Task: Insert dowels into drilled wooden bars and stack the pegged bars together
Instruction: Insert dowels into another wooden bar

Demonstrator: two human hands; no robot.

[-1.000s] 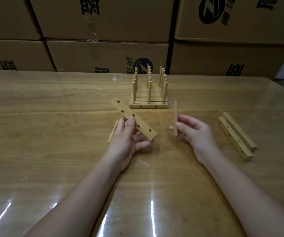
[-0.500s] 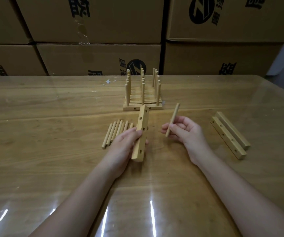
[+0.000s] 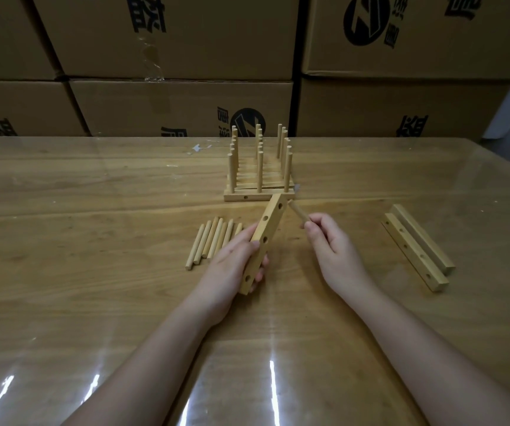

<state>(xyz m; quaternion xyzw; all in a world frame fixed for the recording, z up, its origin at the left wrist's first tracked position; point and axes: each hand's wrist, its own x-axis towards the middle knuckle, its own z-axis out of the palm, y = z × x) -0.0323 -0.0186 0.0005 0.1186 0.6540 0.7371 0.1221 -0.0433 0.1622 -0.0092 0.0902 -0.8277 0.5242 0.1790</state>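
While the left hand [image 3: 232, 265] grips a drilled bar [image 3: 266, 238], thumb on the side that faces the camera and fingers curled round behind it, the bar is held above the table [image 3: 94, 302], tilted, with its far end leaning right. Four holes show along its face. The right hand [image 3: 330, 250] pinches a single dowel [image 3: 297, 213] between thumb and curled fingers. The dowel's far tip points left at the bar's farthest hole and sits just beside it; whether it has entered cannot be told.

Loose dowels [image 3: 210, 244] lie in a row on the table just left of the left hand, partly hidden by it. Beyond both hands, at mid-table, stand the pegged bars [image 3: 259, 179], set side by side with their dowels upright. Two spare bars [image 3: 416, 244] lie side by side to the right, well apart from the hands. Cardboard boxes [image 3: 170, 41] are stacked past the table's far edge.
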